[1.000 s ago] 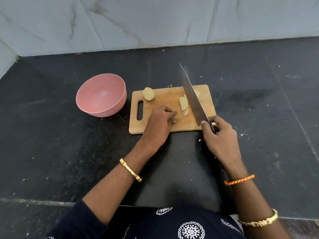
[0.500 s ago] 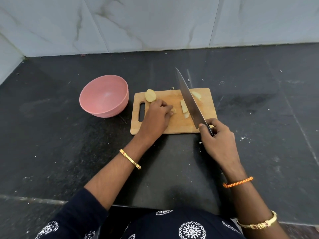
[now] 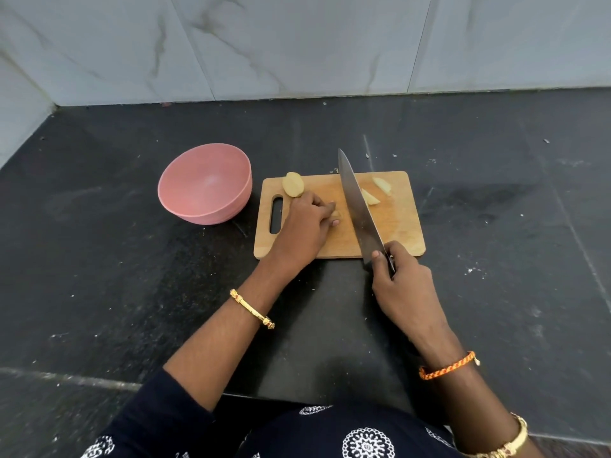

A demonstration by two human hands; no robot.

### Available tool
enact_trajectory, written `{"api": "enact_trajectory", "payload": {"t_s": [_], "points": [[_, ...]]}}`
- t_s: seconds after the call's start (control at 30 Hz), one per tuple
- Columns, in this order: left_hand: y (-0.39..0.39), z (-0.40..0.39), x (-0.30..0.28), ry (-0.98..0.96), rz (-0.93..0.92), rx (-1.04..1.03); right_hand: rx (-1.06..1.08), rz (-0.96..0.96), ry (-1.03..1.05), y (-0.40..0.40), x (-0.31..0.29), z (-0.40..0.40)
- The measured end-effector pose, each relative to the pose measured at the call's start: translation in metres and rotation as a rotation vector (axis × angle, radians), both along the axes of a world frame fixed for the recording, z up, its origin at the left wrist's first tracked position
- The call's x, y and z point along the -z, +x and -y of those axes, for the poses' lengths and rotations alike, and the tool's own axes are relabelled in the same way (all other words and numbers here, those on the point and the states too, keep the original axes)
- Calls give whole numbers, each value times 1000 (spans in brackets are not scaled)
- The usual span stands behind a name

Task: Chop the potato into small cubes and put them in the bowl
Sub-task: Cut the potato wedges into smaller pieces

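potato piece steadied, blade poised beside it

a small potato piece (image 3: 336, 214) is pinched under the curled fingers of the left hand (image 3: 305, 228) near the middle of the cutting board (image 3: 401, 233). the knife (image 3: 358, 209) is gripped by the right hand (image 3: 401, 285) at the board's near edge — its long axis runs from there to the far edge, just right of the piece, so the piece lies on the left hand's side. four potato pieces are counted: one held, one larger piece (image 3: 293, 184) at the far left corner, two wedges (image 3: 370, 197) right of the blade. one bowl (image 3: 205, 183) — no potato seen in it — stands on the surface (image 3: 99, 276) just left of the board.
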State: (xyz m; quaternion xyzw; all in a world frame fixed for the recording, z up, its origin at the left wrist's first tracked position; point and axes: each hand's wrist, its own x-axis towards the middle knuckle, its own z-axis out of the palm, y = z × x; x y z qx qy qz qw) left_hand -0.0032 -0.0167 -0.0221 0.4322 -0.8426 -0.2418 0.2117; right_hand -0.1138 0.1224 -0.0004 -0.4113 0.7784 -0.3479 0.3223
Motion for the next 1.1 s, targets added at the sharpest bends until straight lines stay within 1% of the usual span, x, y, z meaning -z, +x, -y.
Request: {"api": "enact_trajectory", "payload": {"t_s": [0.1, 0.33, 0.5, 0.63, 0.77, 0.9, 1.1], "points": [[2, 5, -1, 53, -17, 19, -10, -18, -7, 2, 0, -3], [-3, 3, 2, 75, -93, -42, -21, -12, -28, 10, 2, -10], [-2, 3, 2, 81, -90, -19, -24, -20, -38, 14, 1, -13], [-3, 3, 2, 80, -90, -30, -54, -76, -29, 18, 4, -8], [-2, 4, 2, 115, -112, -34, -115, -125, 51, 24, 5, -2], [-2, 6, 2, 108, -94, -26, -164, -144, 124, 25, 2, 6], [-2, 6, 3, 113, -138, -44, -210, -233, 248, 17, -13, 26]]}}
